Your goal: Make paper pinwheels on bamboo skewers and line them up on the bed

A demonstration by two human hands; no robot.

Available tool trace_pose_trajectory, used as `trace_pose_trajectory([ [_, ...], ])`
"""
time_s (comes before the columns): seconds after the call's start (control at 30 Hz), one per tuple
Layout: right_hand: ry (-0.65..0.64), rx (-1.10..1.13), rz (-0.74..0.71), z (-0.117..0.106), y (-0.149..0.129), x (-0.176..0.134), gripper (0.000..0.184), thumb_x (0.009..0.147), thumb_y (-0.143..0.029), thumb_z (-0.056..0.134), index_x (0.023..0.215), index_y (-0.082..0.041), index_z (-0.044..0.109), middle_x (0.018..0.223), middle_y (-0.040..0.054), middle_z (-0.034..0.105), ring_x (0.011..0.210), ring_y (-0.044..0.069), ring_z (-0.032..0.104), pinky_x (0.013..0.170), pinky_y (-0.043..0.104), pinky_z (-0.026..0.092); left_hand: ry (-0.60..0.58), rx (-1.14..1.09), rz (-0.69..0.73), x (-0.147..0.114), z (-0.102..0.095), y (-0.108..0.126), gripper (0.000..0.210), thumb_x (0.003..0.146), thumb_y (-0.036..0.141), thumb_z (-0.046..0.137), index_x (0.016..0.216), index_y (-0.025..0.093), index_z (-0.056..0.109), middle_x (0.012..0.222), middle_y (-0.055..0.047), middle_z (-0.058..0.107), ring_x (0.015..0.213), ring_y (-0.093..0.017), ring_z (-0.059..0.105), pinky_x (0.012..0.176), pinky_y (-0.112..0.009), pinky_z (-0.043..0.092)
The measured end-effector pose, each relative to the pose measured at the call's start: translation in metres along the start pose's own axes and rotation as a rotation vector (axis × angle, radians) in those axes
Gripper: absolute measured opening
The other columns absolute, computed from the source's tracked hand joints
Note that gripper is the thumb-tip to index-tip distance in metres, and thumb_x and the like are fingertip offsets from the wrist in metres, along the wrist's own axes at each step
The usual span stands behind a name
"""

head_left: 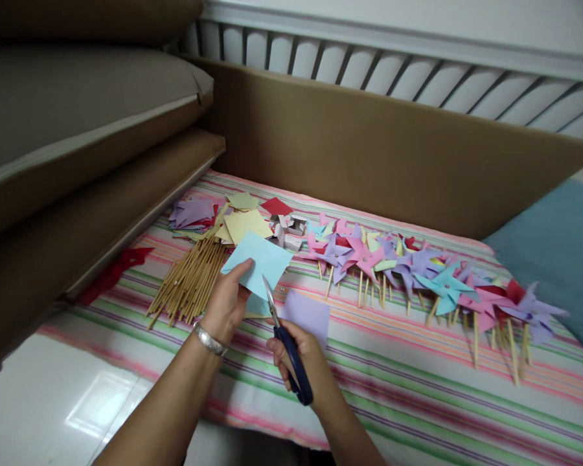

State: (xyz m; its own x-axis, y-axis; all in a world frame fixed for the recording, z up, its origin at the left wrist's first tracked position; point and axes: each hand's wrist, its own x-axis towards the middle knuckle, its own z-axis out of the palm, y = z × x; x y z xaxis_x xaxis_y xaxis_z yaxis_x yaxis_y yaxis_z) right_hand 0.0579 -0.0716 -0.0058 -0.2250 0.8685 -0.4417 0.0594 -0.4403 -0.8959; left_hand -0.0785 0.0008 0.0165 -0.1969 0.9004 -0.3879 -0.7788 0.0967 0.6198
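Note:
My left hand, with a silver bracelet on its wrist, grips a light blue paper square by its lower left side, thumb on top. In my right hand is a pair of scissors with dark blue handles. Its blades point up and touch or overlap the lower edge of the blue square; whether they are cutting into it I cannot tell. A lilac paper square lies on the striped cloth beside the scissors. Another blue piece of paper shows below the held square.
A bundle of thin sticks lies left of my hands, with stacked coloured paper squares behind it. Several finished paper pinwheels spread rightward. Big brown cushions rise at the left; a brown panel stands behind the striped cloth.

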Motion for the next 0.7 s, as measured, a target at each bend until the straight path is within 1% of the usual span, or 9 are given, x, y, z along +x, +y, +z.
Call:
trace_pose_trajectory([
  [0.13, -0.005, -0.056, -0.003, -0.002, 0.002, 0.001, 0.066, 0.062, -0.051, 0.068, 0.115, -0.014, 0.054, 0.044, -0.0087, 0.044, 0.030, 0.005, 0.037, 0.028, 0.015, 0.031, 0.025, 0.047, -0.045, 0.007, -0.008, 0.015, 0.019, 0.063, 0.021, 0.071, 0.080, 0.015, 0.066, 0.073, -0.001, 0.069, 0.061, -0.013, 0.061, 0.055, -0.024, 0.049],
  [0.23, -0.015, -0.090, -0.013, -0.005, 0.003, 0.001, 0.065, 0.063, -0.050, 0.067, 0.115, -0.015, 0.054, 0.046, -0.0085, 0.045, 0.031, 0.005, 0.037, 0.029, 0.016, 0.031, -0.007, 0.109, -0.062, 0.013, -0.014, 0.028, 0.016, 0.065, 0.022, 0.068, 0.078, 0.014, 0.066, 0.069, 0.000, 0.068, 0.058, -0.013, 0.060, 0.053, -0.024, 0.048],
  [0.33, -0.034, -0.131, -0.017, -0.008, 0.003, 0.001, 0.064, 0.064, -0.048, 0.067, 0.117, -0.015, 0.053, 0.049, -0.0075, 0.046, 0.033, 0.005, 0.038, 0.030, 0.017, 0.030, -0.053, 0.221, -0.109, 0.018, -0.022, 0.037, 0.016, 0.065, 0.024, 0.068, 0.078, 0.013, 0.067, 0.069, -0.002, 0.068, 0.057, -0.014, 0.059, 0.052, -0.025, 0.048],
  [0.43, -0.070, -0.164, -0.033, -0.011, 0.005, 0.000, 0.061, 0.066, -0.045, 0.068, 0.117, -0.016, 0.053, 0.051, -0.0071, 0.047, 0.033, 0.005, 0.037, 0.032, 0.017, 0.031, -0.098, 0.374, -0.130, 0.023, -0.031, 0.041, 0.021, 0.062, 0.027, 0.072, 0.077, 0.013, 0.069, 0.070, -0.004, 0.069, 0.057, -0.014, 0.060, 0.050, -0.023, 0.046],
  [0.53, -0.097, -0.186, -0.044, -0.014, 0.010, 0.000, 0.059, 0.067, -0.045, 0.067, 0.116, -0.016, 0.054, 0.048, -0.0087, 0.043, 0.032, 0.004, 0.034, 0.033, 0.018, 0.030, -0.197, 0.528, -0.136, 0.026, -0.038, 0.042, 0.025, 0.058, 0.028, 0.075, 0.076, 0.012, 0.070, 0.069, -0.006, 0.069, 0.056, -0.014, 0.060, 0.050, -0.022, 0.045],
  [0.6, -0.109, -0.214, -0.056, -0.016, 0.013, 0.000, 0.058, 0.066, -0.045, 0.069, 0.114, -0.015, 0.056, 0.046, -0.0091, 0.041, 0.033, 0.005, 0.033, 0.034, 0.019, 0.030, -0.258, 0.593, -0.153, 0.025, -0.039, 0.042, 0.027, 0.056, 0.027, 0.076, 0.078, 0.012, 0.071, 0.070, -0.008, 0.070, 0.055, -0.015, 0.061, 0.052, -0.023, 0.046],
  [0.63, -0.112, -0.226, -0.066, -0.017, 0.014, 0.001, 0.058, 0.065, -0.045, 0.069, 0.113, -0.015, 0.056, 0.046, -0.0090, 0.040, 0.033, 0.004, 0.033, 0.035, 0.019, 0.029, -0.269, 0.609, -0.162, 0.024, -0.039, 0.042, 0.028, 0.055, 0.026, 0.077, 0.078, 0.011, 0.071, 0.070, -0.009, 0.070, 0.054, -0.016, 0.061, 0.052, -0.024, 0.046],
  [0.7, -0.118, -0.234, -0.082, -0.019, 0.017, 0.001, 0.055, 0.065, -0.046, 0.070, 0.109, -0.016, 0.057, 0.048, -0.0082, 0.042, 0.034, 0.004, 0.033, 0.035, 0.019, 0.030, -0.237, 0.604, -0.158, 0.023, -0.037, 0.041, 0.029, 0.052, 0.024, 0.078, 0.077, 0.011, 0.071, 0.069, -0.010, 0.071, 0.053, -0.016, 0.062, 0.052, -0.025, 0.046],
])
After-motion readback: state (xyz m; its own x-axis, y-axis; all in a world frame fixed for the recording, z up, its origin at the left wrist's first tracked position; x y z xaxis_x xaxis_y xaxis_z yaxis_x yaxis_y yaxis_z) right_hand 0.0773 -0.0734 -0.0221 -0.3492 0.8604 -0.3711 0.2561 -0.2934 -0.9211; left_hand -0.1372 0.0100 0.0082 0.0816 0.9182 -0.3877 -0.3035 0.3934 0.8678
